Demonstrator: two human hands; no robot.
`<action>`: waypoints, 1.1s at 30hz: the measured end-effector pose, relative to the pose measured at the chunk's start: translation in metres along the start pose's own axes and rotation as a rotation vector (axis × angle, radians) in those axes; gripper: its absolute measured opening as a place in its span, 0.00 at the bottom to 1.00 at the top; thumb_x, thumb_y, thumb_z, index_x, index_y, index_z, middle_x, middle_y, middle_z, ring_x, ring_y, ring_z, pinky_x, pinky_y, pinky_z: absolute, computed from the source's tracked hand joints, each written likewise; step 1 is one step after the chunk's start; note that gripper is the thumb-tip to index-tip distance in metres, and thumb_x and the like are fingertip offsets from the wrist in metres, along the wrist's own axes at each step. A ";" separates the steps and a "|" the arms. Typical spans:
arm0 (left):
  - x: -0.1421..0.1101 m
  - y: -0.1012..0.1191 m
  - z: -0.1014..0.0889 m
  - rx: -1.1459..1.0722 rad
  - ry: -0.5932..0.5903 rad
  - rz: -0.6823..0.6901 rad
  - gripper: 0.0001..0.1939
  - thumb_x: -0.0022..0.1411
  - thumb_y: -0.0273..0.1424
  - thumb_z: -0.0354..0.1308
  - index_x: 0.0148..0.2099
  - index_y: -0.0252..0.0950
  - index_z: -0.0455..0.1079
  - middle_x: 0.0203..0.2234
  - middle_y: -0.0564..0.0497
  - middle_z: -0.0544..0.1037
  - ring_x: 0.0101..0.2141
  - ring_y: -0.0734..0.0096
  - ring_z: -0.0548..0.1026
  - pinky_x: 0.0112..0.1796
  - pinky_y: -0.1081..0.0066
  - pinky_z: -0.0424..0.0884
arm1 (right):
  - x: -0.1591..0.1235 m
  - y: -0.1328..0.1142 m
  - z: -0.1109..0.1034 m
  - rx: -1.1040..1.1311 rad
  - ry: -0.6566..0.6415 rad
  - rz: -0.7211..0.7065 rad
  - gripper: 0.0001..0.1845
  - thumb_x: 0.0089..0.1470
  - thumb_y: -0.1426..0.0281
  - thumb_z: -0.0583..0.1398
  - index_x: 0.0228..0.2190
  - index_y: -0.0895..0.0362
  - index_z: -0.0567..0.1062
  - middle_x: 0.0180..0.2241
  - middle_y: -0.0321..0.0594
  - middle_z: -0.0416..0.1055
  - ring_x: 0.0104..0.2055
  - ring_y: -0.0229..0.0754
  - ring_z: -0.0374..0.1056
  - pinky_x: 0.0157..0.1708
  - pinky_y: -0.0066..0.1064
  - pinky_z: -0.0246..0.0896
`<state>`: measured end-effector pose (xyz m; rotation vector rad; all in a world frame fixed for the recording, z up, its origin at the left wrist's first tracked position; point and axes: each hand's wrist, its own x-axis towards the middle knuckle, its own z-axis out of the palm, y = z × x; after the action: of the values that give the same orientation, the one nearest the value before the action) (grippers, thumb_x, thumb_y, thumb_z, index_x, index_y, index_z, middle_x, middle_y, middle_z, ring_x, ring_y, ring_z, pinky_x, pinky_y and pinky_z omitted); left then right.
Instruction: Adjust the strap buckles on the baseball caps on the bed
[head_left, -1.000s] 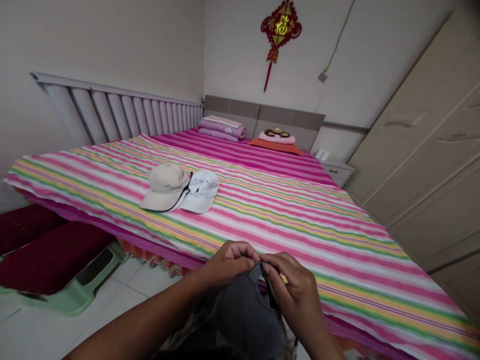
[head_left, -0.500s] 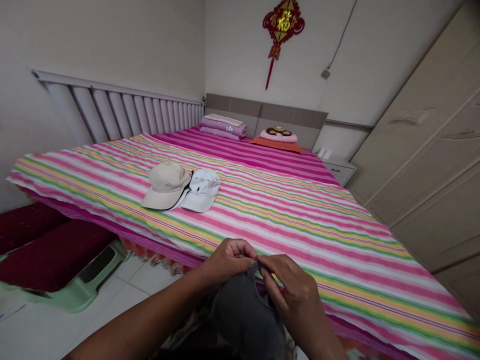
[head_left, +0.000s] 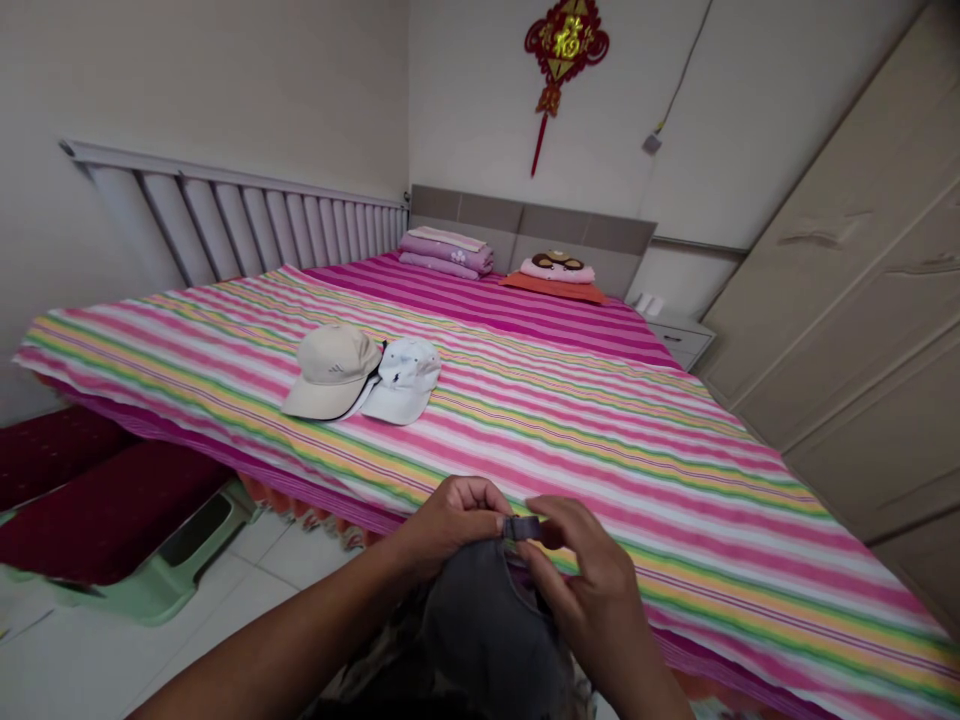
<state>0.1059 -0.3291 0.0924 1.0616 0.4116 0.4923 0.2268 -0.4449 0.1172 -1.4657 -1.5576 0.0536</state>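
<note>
A dark grey baseball cap (head_left: 491,625) hangs low in front of me, its back opening turned up toward my hands. My left hand (head_left: 461,520) is closed in a pinch on the cap at one side of that opening. A short grey strap (head_left: 523,527) sticks out from the pinch toward the right. Around its end curl the fingers of my right hand (head_left: 589,570), index finger above and thumb below, close to the opening's edge. On the bed lie a beige cap (head_left: 334,365) and a white cap (head_left: 409,375), side by side and touching.
A striped sheet (head_left: 600,430) covers the near part of the bed. Folded purple bedding (head_left: 446,253) and a pink and orange stack (head_left: 555,275) lie by the headboard (head_left: 540,230). Green stools with dark red covers (head_left: 127,510) stand at left; a wardrobe (head_left: 847,300) rises at right.
My right index finger has lifted away from the left fingertips, and the grey strap now shows between the hands. My left hand keeps its pinch. The caps on the bed have not moved.
</note>
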 end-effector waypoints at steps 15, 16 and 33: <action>-0.003 0.004 0.001 -0.016 -0.075 0.021 0.15 0.40 0.33 0.67 0.27 0.31 0.66 0.19 0.52 0.73 0.20 0.79 0.69 0.23 0.79 0.62 | 0.003 0.015 0.010 0.676 -0.219 0.568 0.16 0.48 0.57 0.57 0.27 0.58 0.70 0.21 0.35 0.65 0.24 0.36 0.60 0.24 0.26 0.55; -0.004 0.005 0.000 -0.012 -0.091 0.017 0.16 0.40 0.34 0.67 0.28 0.31 0.66 0.19 0.51 0.74 0.20 0.78 0.69 0.23 0.79 0.62 | 0.003 0.015 0.010 0.692 -0.232 0.580 0.16 0.47 0.57 0.58 0.25 0.58 0.69 0.18 0.32 0.62 0.20 0.33 0.56 0.21 0.25 0.52; -0.003 0.004 -0.017 -0.317 -0.221 0.174 0.13 0.44 0.33 0.65 0.26 0.32 0.64 0.17 0.51 0.72 0.18 0.79 0.68 0.20 0.81 0.60 | 0.006 0.033 0.015 1.247 0.219 0.819 0.17 0.42 0.63 0.64 0.19 0.57 0.61 0.14 0.25 0.49 0.15 0.28 0.42 0.15 0.24 0.39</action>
<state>0.0935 -0.3172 0.0889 0.8357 0.0420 0.5667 0.2431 -0.4230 0.0925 -0.8884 -0.3978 1.0862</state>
